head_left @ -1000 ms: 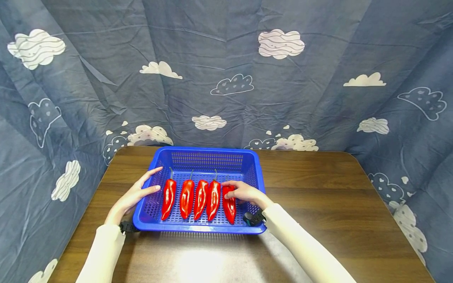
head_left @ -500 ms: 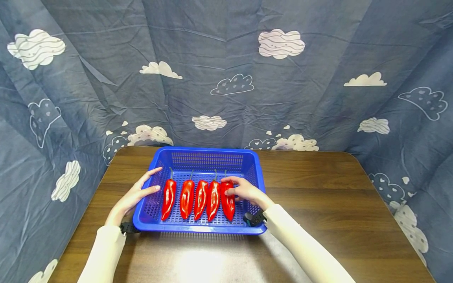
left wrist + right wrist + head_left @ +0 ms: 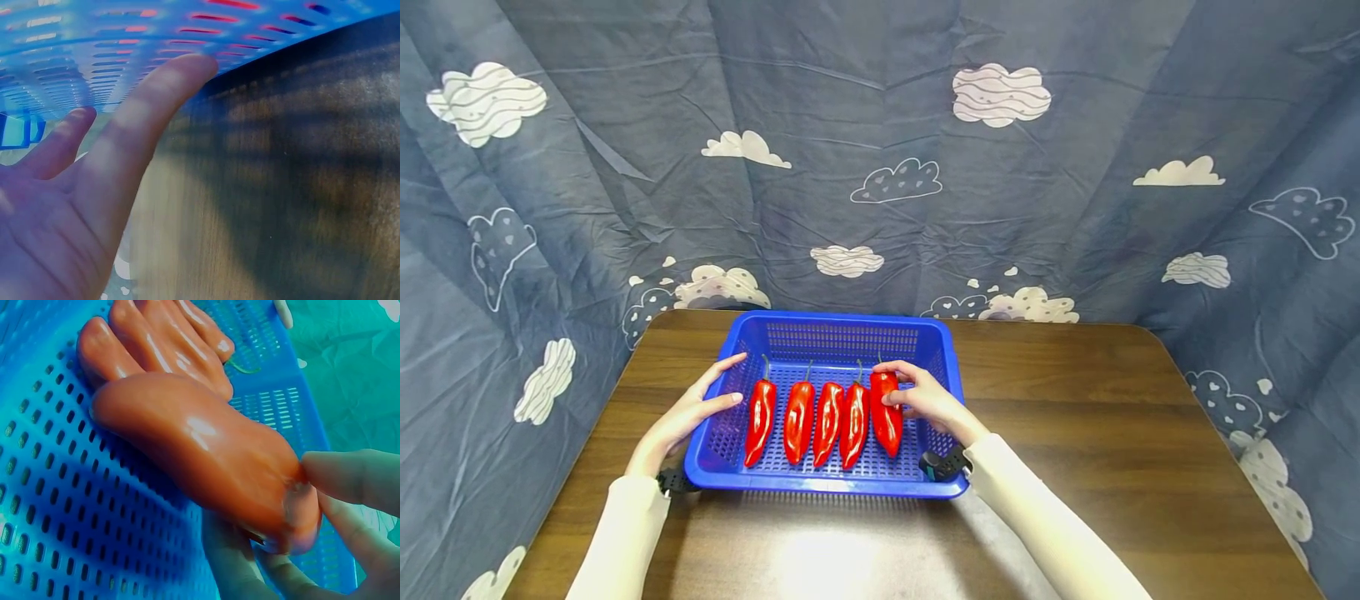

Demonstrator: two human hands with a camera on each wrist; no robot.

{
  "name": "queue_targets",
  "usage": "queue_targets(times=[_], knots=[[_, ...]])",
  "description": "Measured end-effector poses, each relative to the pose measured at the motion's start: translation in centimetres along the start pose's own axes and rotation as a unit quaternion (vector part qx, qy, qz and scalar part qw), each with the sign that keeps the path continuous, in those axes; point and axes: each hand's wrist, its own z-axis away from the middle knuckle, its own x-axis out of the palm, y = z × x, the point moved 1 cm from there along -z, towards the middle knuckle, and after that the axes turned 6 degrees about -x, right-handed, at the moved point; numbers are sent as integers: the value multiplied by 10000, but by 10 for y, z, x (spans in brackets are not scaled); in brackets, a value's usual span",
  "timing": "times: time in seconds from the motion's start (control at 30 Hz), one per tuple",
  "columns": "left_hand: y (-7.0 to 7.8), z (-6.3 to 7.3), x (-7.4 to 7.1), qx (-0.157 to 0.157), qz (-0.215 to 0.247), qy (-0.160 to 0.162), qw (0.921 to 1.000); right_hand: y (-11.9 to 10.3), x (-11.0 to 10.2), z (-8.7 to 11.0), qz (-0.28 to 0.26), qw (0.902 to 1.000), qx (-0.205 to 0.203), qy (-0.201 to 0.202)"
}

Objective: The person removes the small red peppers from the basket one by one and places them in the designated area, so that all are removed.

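Note:
Inside the blue plastic basket (image 3: pixel 820 485), several long red chili peppers (image 3: pixel 797 423) lie side by side, stems toward the far wall. My right hand (image 3: pixel 928 398) pinches the rightmost red pepper (image 3: pixel 887 425) near its stem end, thumb on one side and fingers on the other. In the right wrist view that pepper (image 3: pixel 200 444) is large and close, tilted above the perforated basket floor, with the other peppers behind it. My left hand (image 3: pixel 688 410) is at the basket's left side, thumb and fingers extended. The left wrist view shows its thumb (image 3: pixel 144 119) against the slotted wall.
The basket stands on a brown wooden table (image 3: pixel 1075 417), whose surface extends to its right and in front. A grey-blue curtain (image 3: pixel 880 125) with cloud prints hangs behind and at both sides.
The rightmost pepper has moved away from me, toward the basket's far wall, along with my right hand. The left hand and the other peppers stay in place.

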Motion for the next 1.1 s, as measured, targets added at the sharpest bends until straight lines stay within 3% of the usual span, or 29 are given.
queue_targets(times=[0.43, 0.67, 1.1], knots=[[0, 0, 0, -29, -140, 85, 9999, -11, -4, 8, -328, 9992, -222, -59], [-2, -1, 0, 101, -103, 72, 9999, -20, -9, 13, -420, 9985, -356, -22], [-2, -1, 0, 32, 28, 74, 10000, -34, -27, 27, -448, 9976, -528, -16]])
